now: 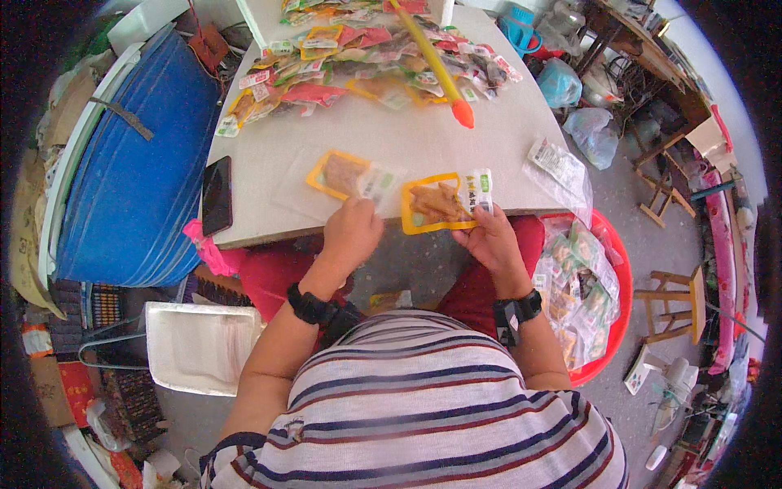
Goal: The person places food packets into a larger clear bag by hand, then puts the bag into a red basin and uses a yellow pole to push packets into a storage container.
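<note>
My right hand [492,241] pinches the right end of a yellow-bordered food packet [432,205], held over the table's front edge. Tan pieces of food show through its window. To the left, a clear plastic bag [290,186] lies flat on the white table [501,147], with a similar yellow-edged packet [343,174] in or under it. My left hand [354,231] is curled closed at the near edge of this bag and seems to grip it; its fingertips are hidden.
Many packets [314,95] are heaped at the table's far side, beneath a hanging yellow stick with an orange tip [462,113]. A phone [217,195] lies at the left edge, clear packaging [559,165] at the right. A red basin [622,305] of bagged packets, a blue tub [140,165] and a white foam box [201,348] stand around me.
</note>
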A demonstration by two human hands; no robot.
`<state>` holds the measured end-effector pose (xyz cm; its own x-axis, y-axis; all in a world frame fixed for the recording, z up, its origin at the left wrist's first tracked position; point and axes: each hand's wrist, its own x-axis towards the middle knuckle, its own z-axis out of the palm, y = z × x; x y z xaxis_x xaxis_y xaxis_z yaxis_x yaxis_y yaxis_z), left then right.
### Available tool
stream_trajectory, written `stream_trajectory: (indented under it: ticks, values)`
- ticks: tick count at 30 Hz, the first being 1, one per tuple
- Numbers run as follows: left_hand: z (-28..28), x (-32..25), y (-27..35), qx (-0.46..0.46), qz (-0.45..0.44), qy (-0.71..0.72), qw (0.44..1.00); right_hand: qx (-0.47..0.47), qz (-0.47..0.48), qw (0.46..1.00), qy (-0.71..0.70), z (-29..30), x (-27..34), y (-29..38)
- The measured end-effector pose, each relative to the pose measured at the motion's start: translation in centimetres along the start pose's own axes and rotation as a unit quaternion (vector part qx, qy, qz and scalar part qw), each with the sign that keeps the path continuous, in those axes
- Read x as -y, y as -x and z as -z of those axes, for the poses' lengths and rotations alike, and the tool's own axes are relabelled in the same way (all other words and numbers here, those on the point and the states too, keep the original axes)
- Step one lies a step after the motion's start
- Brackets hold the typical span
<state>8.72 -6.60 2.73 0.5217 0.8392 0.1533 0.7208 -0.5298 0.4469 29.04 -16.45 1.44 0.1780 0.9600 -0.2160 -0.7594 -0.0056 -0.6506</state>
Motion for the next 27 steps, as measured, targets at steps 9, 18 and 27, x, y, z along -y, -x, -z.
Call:
stream_trajectory:
  ticks: [9, 18, 27]
  values:
    - [-0.5, 0.8, -1.2, -0.006, 0.058, 0.201, 0.978, 0.032, -0.013, 0.998, -0.047, -0.8, -2.3, -1.1]
    - [-0.5, 0.0, -1.0, -0.048, -0.001, 0.173, 0.984, 0.052, -0.03, 0.982, -0.18, -1.2, -3.2, -2.9]
    - [0.1, -0.5, 0.3, -0.035, -0.009, 0.11, 0.993, 0.052, -0.212, 0.975, 0.039, -2.7, -6.4, -0.8]
